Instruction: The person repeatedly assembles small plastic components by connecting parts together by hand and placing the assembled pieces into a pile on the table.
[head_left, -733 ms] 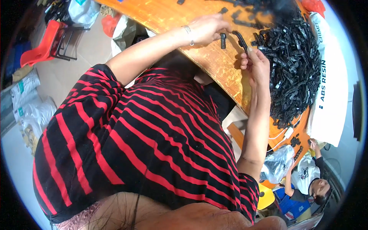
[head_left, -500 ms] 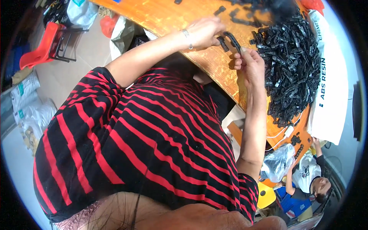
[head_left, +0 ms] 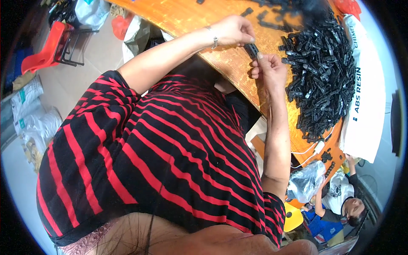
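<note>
Over the near edge of the wooden table, both hands pinch a small black plastic part (head_left: 251,51) between them. My left hand (head_left: 233,30), with a metal band on its wrist, grips the far end with thumb and fingertips. My right hand (head_left: 272,70) has its thumb and forefinger closed on the near end. Whether it is one piece or two pressed together, I cannot tell. To the right of my hands lies a big heap of similar black plastic parts (head_left: 321,72).
More loose black parts (head_left: 272,21) lie on the table (head_left: 187,17) beyond my hands. A white printed sack (head_left: 365,102) borders the heap. White cable (head_left: 319,147) and a clear plastic bag (head_left: 307,180) are at lower right, near another person (head_left: 342,195). A red chair (head_left: 44,46) stands left.
My hands have come together on the black part. Before, my right hand held a curved black piece upright, and my left was blurred beside a smaller one.
</note>
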A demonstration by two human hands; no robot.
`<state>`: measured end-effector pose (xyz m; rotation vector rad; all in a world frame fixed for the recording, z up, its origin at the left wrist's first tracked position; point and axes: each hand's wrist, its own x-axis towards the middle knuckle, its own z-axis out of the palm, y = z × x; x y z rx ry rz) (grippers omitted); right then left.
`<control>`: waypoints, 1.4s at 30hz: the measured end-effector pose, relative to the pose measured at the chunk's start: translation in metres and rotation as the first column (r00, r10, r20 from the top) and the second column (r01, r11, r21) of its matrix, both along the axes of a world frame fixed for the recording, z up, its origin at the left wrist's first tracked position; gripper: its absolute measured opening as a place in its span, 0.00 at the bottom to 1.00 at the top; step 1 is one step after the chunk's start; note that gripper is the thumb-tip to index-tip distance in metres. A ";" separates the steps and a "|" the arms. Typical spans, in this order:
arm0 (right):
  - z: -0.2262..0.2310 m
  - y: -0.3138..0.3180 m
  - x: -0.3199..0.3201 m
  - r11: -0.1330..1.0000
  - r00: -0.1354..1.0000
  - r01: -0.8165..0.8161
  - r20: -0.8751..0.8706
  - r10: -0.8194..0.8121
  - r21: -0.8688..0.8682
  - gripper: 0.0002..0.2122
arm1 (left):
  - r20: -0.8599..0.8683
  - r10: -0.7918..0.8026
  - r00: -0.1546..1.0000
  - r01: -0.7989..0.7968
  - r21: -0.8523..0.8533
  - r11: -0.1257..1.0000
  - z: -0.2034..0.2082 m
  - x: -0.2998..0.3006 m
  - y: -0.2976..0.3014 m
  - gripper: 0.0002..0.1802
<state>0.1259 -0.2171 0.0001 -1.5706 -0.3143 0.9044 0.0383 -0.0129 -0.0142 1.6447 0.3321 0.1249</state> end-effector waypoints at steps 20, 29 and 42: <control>0.017 0.019 -0.003 0.944 0.976 -0.033 0.193 0.102 -0.328 0.10 | -0.035 0.100 0.994 -0.072 0.467 0.881 0.005 -0.001 -0.014 0.09; 0.009 0.023 0.019 0.909 0.956 -0.121 0.199 0.215 -0.399 0.11 | -0.175 0.107 0.979 0.010 0.563 0.827 0.017 0.007 -0.015 0.11; 0.016 -0.004 -0.028 0.965 0.649 -0.046 0.727 0.226 -0.260 0.12 | 0.040 -0.242 0.970 0.213 0.351 0.912 0.008 -0.037 -0.008 0.16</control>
